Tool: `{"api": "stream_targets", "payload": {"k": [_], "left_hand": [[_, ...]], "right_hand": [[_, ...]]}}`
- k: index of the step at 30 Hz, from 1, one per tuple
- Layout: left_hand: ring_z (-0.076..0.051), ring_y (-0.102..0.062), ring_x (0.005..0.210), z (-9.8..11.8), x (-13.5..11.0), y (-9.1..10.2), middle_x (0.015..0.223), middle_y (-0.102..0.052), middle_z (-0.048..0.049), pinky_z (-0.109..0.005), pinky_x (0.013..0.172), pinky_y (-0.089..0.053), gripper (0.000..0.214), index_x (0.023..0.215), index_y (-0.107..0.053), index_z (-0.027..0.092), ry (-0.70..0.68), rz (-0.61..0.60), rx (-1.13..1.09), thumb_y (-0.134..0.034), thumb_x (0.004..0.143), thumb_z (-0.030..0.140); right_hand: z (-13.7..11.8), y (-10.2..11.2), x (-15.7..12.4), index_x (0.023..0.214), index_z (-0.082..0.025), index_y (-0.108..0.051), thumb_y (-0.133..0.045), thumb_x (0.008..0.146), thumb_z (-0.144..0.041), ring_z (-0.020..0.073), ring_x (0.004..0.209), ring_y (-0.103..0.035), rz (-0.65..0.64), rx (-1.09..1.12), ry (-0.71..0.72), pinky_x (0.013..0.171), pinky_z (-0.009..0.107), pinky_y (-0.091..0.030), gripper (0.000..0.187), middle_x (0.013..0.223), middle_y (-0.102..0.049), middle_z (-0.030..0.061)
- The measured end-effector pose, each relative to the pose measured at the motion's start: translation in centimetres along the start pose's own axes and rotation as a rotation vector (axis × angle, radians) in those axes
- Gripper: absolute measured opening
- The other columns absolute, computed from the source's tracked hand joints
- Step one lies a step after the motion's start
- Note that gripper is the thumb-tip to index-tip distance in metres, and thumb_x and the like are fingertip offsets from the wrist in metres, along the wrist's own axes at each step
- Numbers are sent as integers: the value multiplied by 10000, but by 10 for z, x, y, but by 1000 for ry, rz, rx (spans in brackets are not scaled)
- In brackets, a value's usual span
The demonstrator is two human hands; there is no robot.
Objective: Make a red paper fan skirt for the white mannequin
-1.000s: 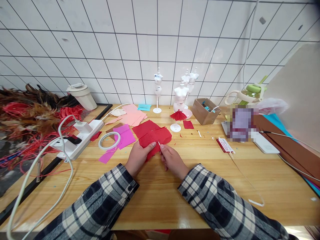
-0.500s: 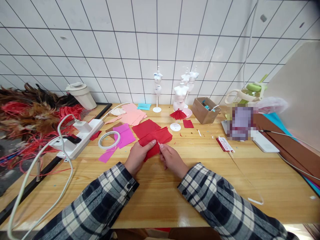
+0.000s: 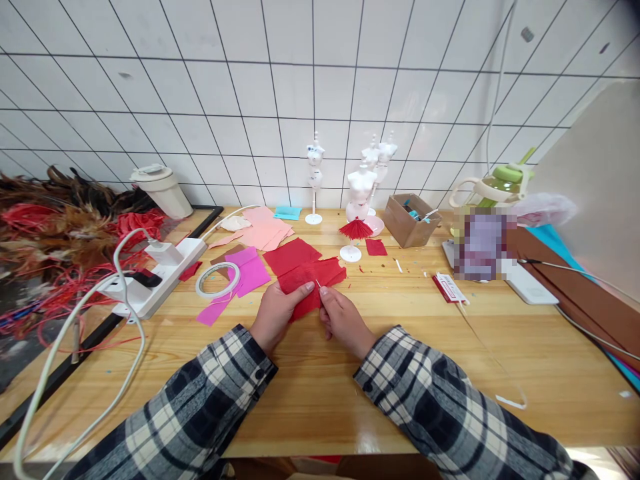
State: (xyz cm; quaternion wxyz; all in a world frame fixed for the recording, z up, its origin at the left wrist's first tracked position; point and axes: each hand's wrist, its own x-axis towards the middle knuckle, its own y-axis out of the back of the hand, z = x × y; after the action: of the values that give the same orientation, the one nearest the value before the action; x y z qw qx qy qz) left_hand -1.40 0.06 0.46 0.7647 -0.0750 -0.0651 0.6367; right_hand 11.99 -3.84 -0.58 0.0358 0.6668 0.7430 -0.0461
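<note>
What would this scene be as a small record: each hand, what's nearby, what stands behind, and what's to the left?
Left hand: pinching a red sheet under the thumb
Right hand: holding a thin white item by the red sheet
Nearby: magenta sheet, tape roll
Behind: white dress forms, the front one with a red fringe; cardboard box
Left: power strip, feathers

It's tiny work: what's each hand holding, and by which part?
The left hand holds a red sheet by its left side, the right hand a thin white piece just behind its tip.
</note>
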Motion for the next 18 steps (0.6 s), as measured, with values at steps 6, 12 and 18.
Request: {"api": "stream_targets", "payload": {"k": [6, 12, 18], "left_hand": [[-197, -637, 781, 0, -2, -3, 819, -711, -44, -334, 777, -509, 218, 857, -686, 150, -57, 19, 31, -712, 744, 335], [-186, -634, 803, 1, -4, -7, 899, -713, -55, -343, 803, -506, 245, 940, -676, 152, -39, -2, -63, -715, 749, 299], [-176, -629, 786, -1, -3, -7, 899, -714, -54, -327, 782, -502, 227, 919, -683, 150, -21, -29, -116, -721, 741, 286]], "right_hand": [[0, -2, -2, 739, -227, -405, -362, 893, -603, 88, 399, -327, 3, 13, 1, 337, 218, -382, 408, 537, -371, -67], [1, -1, -1, 728, -227, -398, -356, 901, -587, 91, 399, -352, 8, -9, 20, 339, 223, -381, 402, 550, -388, -60], [1, -1, 0, 737, -226, -403, -372, 893, -598, 92, 396, -349, 7, -6, 5, 342, 227, -377, 405, 550, -389, -59]]}}
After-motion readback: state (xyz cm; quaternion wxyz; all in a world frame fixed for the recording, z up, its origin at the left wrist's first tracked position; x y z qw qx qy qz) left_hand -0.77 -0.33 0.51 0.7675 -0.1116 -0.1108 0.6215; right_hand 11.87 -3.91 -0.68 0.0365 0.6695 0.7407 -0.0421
